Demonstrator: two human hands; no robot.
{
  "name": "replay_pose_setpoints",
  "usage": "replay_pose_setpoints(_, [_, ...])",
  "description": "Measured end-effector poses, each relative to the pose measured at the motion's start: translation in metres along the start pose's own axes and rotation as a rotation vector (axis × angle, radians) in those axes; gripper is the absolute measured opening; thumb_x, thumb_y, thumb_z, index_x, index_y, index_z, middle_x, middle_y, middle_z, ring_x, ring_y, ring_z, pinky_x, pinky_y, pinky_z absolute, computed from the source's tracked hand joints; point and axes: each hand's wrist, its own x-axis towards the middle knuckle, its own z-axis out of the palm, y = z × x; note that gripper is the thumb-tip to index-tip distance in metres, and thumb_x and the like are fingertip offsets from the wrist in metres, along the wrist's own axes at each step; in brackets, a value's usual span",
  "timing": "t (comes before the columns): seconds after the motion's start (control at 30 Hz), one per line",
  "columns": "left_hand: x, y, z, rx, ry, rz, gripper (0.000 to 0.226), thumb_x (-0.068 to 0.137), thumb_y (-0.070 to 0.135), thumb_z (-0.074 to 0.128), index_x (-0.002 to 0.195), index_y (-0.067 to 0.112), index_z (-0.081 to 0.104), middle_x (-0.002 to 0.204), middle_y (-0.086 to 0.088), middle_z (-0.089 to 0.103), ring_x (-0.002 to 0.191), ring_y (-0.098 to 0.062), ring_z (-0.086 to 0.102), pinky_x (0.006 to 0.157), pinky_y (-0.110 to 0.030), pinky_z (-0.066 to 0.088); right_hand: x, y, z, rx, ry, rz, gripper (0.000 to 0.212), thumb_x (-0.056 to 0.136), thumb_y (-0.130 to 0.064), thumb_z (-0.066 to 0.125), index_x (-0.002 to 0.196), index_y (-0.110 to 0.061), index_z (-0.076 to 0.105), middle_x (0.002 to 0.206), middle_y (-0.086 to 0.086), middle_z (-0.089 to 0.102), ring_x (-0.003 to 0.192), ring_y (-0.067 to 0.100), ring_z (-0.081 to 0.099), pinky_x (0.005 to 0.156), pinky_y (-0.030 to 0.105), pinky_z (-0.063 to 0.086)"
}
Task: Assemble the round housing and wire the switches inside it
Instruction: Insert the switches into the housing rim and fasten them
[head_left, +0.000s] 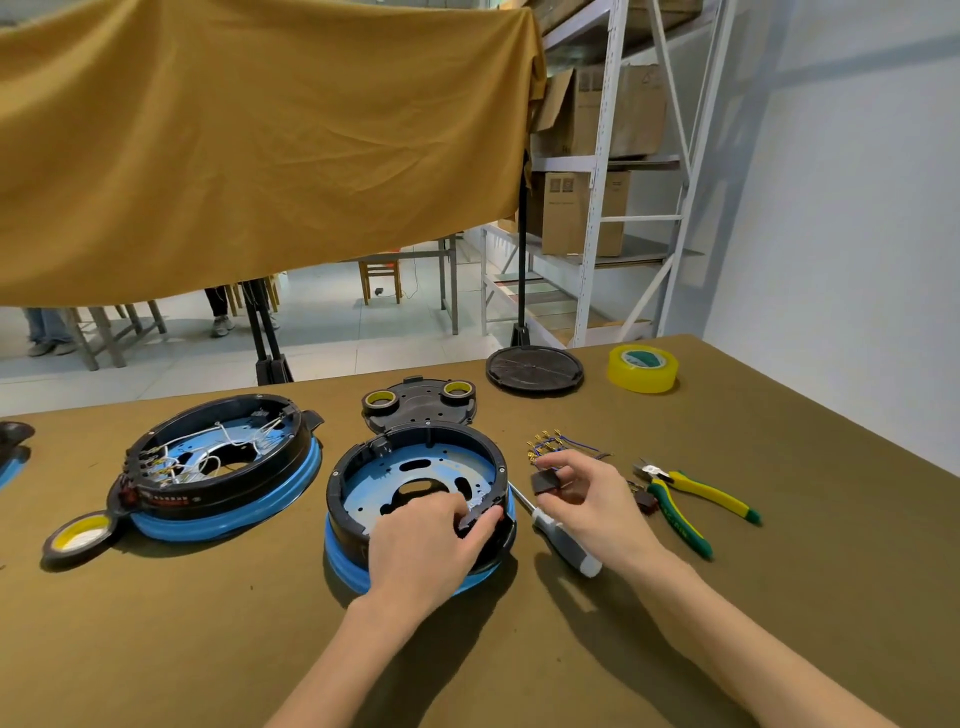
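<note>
I had the round housing sitting near the front middle of the worktop, its blue plate facing up inside the black ring. My left hand reached in over the near rim, wrist low, fingers curled to pinch a small black switch against the right inner wall. My right hand hovered just right of the housing, forearm angled in from the lower right, thumb and fingers gripping a second black switch. Under that hand lay a screwdriver; loose wires sat just beyond, pliers farther right. A second, wired housing rested to the left.
</note>
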Motion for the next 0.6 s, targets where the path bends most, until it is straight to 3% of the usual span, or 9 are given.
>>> replay_pose_setpoints(0.1, [0.004,-0.006,-0.007,-0.457,-0.041,-0.085,0.023,0.093,0.057,0.061,0.093,0.034,0.057,0.081,0.013,0.060,0.077,-0.005,0.059,0.063,-0.024,0.048,-0.009,-0.009,0.008,0.147,-0.071,-0.034,0.037,0.085,-0.009,0.079,0.116,-0.028,0.073,0.097,-0.006,0.076,0.085,0.010,0.074,0.073,0.022,0.059])
replay_pose_setpoints(0.17, [0.004,-0.014,-0.017,-0.640,-0.076,-0.082,0.009,0.095,0.039,0.067,0.096,0.032,0.061,0.087,0.012,0.064,0.084,-0.009,0.061,0.071,-0.026,0.052,-0.014,-0.013,0.013,0.266,-0.093,-0.018,0.032,0.087,-0.010,0.079,0.115,-0.024,0.073,0.093,-0.002,0.078,0.079,0.013,0.074,0.071,0.025,0.060])
replay_pose_setpoints(0.3, [-0.006,-0.029,-0.025,-0.477,-0.121,0.036,0.007,0.095,0.044,0.064,0.101,0.040,0.065,0.088,0.023,0.066,0.091,0.001,0.061,0.071,-0.016,0.049,-0.020,-0.018,0.023,0.326,-0.052,0.011,0.025,0.095,-0.013,0.072,0.119,-0.019,0.074,0.090,0.003,0.078,0.075,0.019,0.075,0.063,0.026,0.059])
replay_pose_setpoints(0.43, [-0.015,-0.030,-0.022,-0.423,-0.097,0.085,0.017,0.094,0.043,0.066,0.111,0.044,0.065,0.091,0.033,0.063,0.095,0.007,0.060,0.068,-0.009,0.046,-0.025,-0.023,0.032,0.339,-0.053,0.020,0.043,0.090,0.000,0.072,0.125,-0.023,0.061,0.097,0.009,0.071,0.077,0.022,0.076,0.068,0.029,0.061])
replay_pose_setpoints(0.6, [-0.015,-0.029,-0.019,-0.450,-0.070,0.093,0.029,0.093,0.041,0.071,0.120,0.043,0.063,0.095,0.032,0.063,0.098,0.010,0.059,0.071,-0.005,0.045,-0.028,-0.024,0.041,0.154,-0.024,-0.063,0.025,0.087,-0.008,0.077,0.104,-0.024,0.068,0.091,-0.006,0.072,0.082,0.013,0.072,0.070,0.025,0.059])
